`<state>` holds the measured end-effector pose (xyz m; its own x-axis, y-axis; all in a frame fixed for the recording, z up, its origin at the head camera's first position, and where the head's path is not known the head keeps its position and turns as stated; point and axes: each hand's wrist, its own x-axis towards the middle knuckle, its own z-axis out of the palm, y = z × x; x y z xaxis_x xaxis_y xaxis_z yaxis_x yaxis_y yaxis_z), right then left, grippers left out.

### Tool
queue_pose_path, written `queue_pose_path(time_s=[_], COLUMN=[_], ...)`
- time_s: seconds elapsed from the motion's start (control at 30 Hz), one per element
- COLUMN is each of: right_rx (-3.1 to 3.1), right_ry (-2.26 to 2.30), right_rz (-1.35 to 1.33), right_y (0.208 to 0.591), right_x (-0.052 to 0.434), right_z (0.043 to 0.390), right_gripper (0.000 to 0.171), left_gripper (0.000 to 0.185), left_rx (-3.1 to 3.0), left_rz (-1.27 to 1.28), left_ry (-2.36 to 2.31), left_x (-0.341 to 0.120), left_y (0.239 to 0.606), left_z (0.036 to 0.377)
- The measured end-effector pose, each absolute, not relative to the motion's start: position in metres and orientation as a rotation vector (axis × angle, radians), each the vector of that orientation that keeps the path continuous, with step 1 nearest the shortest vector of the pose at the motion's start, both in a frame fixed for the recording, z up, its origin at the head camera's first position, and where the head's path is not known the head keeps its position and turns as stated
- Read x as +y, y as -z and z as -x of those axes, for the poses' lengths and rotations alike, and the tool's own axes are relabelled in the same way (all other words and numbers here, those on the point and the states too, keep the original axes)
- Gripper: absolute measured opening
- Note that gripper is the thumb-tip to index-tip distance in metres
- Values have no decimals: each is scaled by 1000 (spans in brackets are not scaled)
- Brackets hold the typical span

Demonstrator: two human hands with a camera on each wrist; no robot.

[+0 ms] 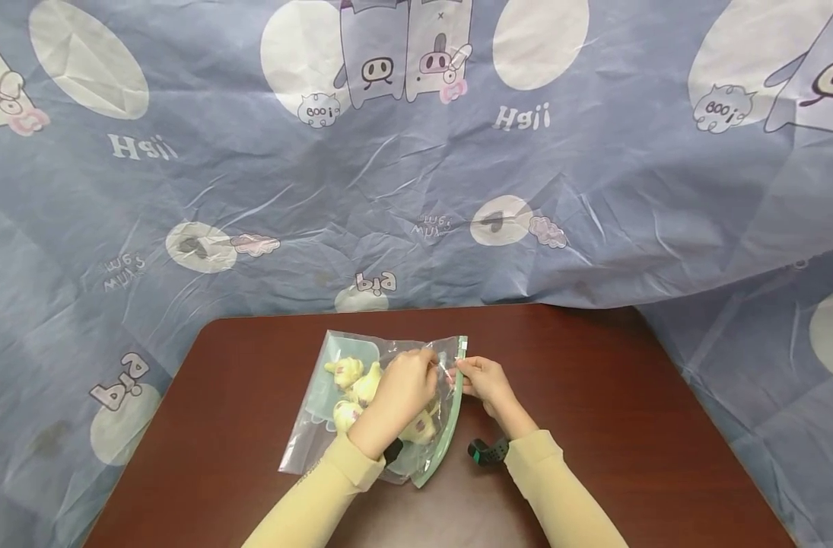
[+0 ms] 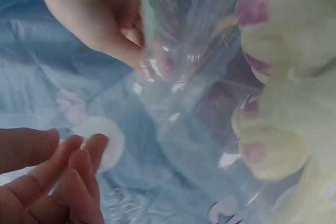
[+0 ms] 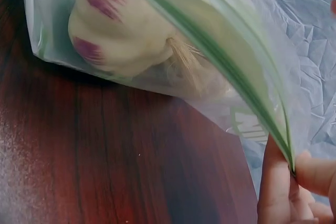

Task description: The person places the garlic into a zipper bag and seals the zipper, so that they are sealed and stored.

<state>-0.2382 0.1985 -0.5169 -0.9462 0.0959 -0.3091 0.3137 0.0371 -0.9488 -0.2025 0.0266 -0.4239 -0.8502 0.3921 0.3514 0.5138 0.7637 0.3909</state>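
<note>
We are working over a clear zip bag that is lying near the middle of the dark wooden table, toward its far edge. Inside the bag, pale yellow plush toys with purple marks are bunching together, pressing against the plastic. The bag's green zip strip is running along the side of the bag that faces our right hand.

Our left hand is resting on top of the bag, over the toys, its fingertips reaching to the far end of the green zip strip. In the left wrist view its fingers are loosely curled with nothing between them; whether they are gripping the plastic we cannot tell.

Our right hand is sitting just beside the bag, at the far end of the zip strip, and is pinching that strip between thumb and finger. In the right wrist view the fingers are closing on the green edge where it comes to a point, and one toy is bulging against the bag wall above the table top.

Behind the table, beyond the bag, a blue cartoon-printed sheet is hanging as a backdrop.
</note>
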Motion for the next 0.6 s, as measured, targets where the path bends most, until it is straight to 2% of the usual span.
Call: queue_pose_path(time_s=[0.17, 0.4, 0.6], right_rx=[2137, 2125, 2113], right_ry=[2014, 2002, 2015], right_rz=[-416, -361, -320], right_y=[519, 519, 522], right_x=[202, 206, 208], right_z=[237, 233, 232], right_gripper=[26, 25, 23], left_gripper=[16, 34, 32], left_rx=[-2822, -3050, -3116], left_rz=[683, 667, 672], left_ry=[753, 884, 1001], left_x=[41, 56, 61], left_y=[430, 444, 456], left_z=[233, 271, 284])
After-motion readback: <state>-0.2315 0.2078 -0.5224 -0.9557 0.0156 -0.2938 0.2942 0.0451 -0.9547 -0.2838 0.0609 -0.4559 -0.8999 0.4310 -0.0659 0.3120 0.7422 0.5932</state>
